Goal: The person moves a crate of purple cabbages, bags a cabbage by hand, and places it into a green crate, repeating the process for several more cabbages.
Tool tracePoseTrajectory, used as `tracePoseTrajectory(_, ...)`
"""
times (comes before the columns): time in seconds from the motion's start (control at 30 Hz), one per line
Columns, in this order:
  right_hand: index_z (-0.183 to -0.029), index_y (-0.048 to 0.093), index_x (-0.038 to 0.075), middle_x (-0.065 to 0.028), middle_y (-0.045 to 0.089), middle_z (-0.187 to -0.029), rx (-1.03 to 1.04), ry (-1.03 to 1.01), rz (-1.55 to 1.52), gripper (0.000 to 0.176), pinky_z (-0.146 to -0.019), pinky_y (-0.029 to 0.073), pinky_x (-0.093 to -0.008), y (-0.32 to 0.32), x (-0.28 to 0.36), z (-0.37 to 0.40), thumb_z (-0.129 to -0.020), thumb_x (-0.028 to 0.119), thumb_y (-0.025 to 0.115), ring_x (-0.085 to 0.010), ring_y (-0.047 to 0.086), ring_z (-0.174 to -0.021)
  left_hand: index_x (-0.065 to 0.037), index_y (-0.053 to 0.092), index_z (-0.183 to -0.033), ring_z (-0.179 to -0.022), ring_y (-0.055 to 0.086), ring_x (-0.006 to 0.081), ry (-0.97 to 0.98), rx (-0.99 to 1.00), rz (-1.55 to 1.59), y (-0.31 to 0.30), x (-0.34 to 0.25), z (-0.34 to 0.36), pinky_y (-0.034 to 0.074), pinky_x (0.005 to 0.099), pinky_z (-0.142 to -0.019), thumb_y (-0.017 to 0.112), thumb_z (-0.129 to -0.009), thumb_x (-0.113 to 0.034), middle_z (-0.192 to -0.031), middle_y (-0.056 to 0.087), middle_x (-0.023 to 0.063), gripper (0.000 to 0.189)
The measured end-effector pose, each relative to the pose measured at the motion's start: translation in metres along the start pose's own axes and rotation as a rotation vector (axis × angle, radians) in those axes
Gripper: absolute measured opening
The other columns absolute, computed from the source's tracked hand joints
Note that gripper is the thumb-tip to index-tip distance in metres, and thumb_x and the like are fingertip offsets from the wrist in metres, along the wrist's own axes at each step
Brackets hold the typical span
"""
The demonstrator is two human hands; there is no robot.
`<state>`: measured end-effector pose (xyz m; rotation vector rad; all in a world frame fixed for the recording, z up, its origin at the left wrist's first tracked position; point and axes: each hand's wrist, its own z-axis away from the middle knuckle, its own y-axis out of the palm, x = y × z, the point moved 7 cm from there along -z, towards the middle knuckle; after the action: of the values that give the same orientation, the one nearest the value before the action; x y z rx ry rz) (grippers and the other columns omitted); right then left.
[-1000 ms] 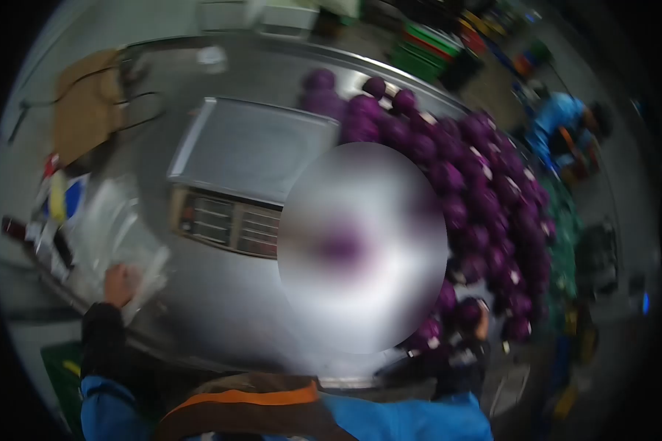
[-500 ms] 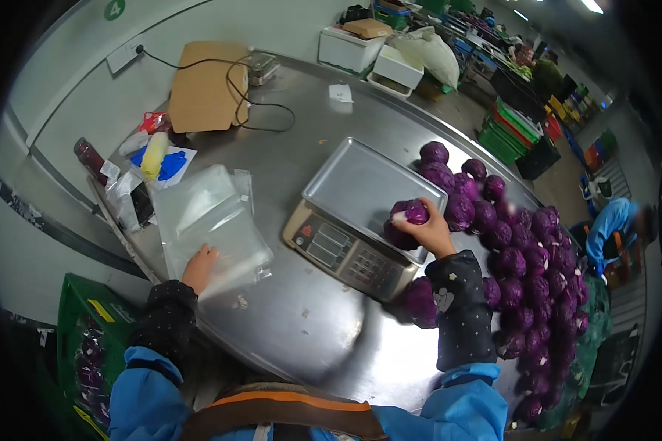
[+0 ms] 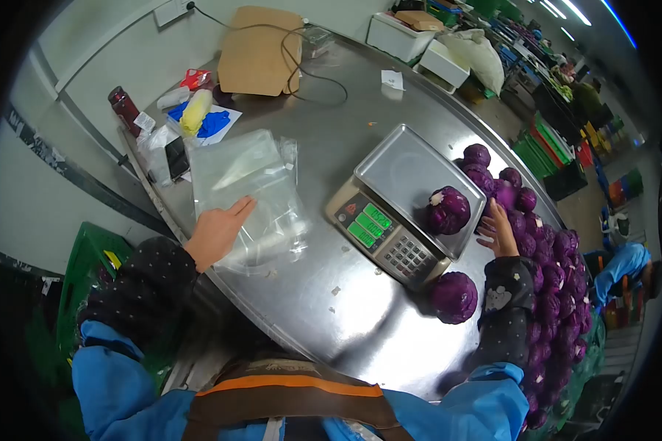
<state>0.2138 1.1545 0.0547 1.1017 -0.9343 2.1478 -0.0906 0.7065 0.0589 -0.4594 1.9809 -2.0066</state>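
Note:
A red cabbage point(image 3: 449, 211) rests on the steel pan of the digital scale point(image 3: 408, 165), whose display point(image 3: 370, 225) glows green. Just right of the pan is my right hand point(image 3: 501, 234), empty, fingers apart and raised. My left hand point(image 3: 219, 231) lies with fingers stretched out over a stack of clear plastic bags point(image 3: 246, 173), gripping nothing that I can see. On the table in front of the scale sits another red cabbage point(image 3: 453, 297). A large heap of red cabbages point(image 3: 548, 275) spreads beyond my right forearm.
Along the wall are a cardboard piece point(image 3: 259, 55), a black cable point(image 3: 323, 76), a dark bottle point(image 3: 123, 110), a phone point(image 3: 176, 157) and a yellow item point(image 3: 195, 112). A green crate point(image 3: 88, 257) stands low at left. A person in blue point(image 3: 621, 272) is at far right.
My right hand has let go of the cabbage on the pan and moved right. The scale display has lit up. My left hand has moved further over the bags. The view has shifted.

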Motion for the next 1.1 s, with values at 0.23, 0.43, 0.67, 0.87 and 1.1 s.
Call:
tracePoseTrajectory(0.23,-0.132,0.037,0.009,-0.0161,0.046,-0.125,0.148,-0.084,-0.088,0.075,-0.089,0.042,-0.0439,0.073,-0.008,-0.07,-0.079,0.058,0.056,-0.0296,0.044,-0.116,-0.007,0.035,-0.135,-0.065,0.061,0.0306,0.081,0.123,0.104,0.038,-0.068,0.012,0.049,0.0378,-0.058,0.052,-0.068,0.002,-0.132,0.046,0.0091,0.07)
tracePoseTrajectory(0.43,-0.13,0.041,-0.001,-0.0165,0.051,-0.126,0.731,-0.534,-0.308,0.065,-0.096,0.042,-0.0447,0.128,0.002,-0.012,-0.09,0.05,0.038,-0.03,0.052,-0.113,0.0,0.038,-0.131,-0.062,0.063,0.0235,0.089,0.195,0.184,0.121,-0.136,0.043,0.051,0.0314,-0.051,0.055,-0.072,-0.003,-0.131,0.046,0.0151,0.061)
tracePoseTrajectory(0.67,-0.102,0.051,0.004,-0.0117,0.059,-0.099,0.564,0.383,-1.299,0.034,-0.083,0.047,-0.0383,0.285,-0.126,0.219,-0.089,0.035,0.044,-0.0248,0.057,-0.093,-0.004,0.044,-0.128,-0.082,0.064,0.0303,0.013,0.1,0.492,0.052,-0.135,0.062,0.052,0.0399,-0.065,0.056,-0.073,-0.007,-0.135,0.043,0.008,0.056)
tracePoseTrajectory(0.87,-0.122,0.049,0.0,-0.0212,0.055,-0.115,0.561,0.458,-1.329,0.044,-0.092,0.044,-0.0485,0.277,-0.144,0.263,-0.087,0.027,0.046,-0.0358,0.056,-0.103,-0.012,0.032,-0.138,-0.093,0.061,0.0335,0.241,0.086,0.881,-0.02,-0.18,0.102,0.053,0.0392,-0.076,0.053,-0.071,-0.002,-0.14,0.039,0.0028,0.071)
tracePoseTrajectory(1.1,-0.125,0.046,0.001,-0.0158,0.042,-0.133,0.283,-0.112,-0.196,0.045,-0.095,0.04,-0.0398,0.195,-0.157,0.318,-0.085,0.015,0.062,-0.0278,0.045,-0.119,-0.008,0.042,-0.133,-0.107,0.055,0.0356,0.598,0.108,1.15,-0.004,-0.234,0.116,0.046,0.0391,-0.087,0.055,-0.065,0.001,-0.121,0.053,0.0198,0.07)
